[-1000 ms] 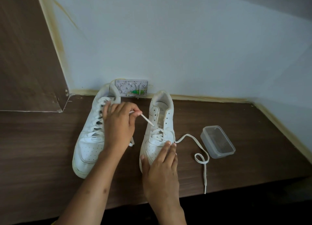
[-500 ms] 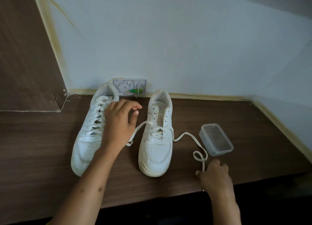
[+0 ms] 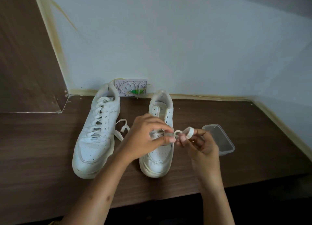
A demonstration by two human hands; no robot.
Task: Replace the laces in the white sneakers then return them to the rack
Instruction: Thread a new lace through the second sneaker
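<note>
Two white sneakers stand on the brown wooden surface [image 3: 33, 157], toes toward me. The left sneaker [image 3: 96, 136] is laced up its whole front. The right sneaker [image 3: 160, 157] is laced only near the toe, and its upper eyelets are bare. A white lace [image 3: 190, 131] runs from this shoe. My left hand [image 3: 145, 138] hovers over the right sneaker's laced part and pinches the lace between thumb and fingers. My right hand [image 3: 200, 147], just right of the shoe, holds a loop of the same lace. Another stretch of lace [image 3: 121, 128] lies looped between the shoes.
A clear plastic container [image 3: 219, 138] sits open to the right of my right hand. A small white wall plate with a green part [image 3: 131, 87] stands against the pale wall behind the sneakers. The surface's front edge runs just below the shoes' toes.
My right hand came up from the front edge with the lace's free end and now holds a loop beside the shoe. My left hand moved right, over the right sneaker.
</note>
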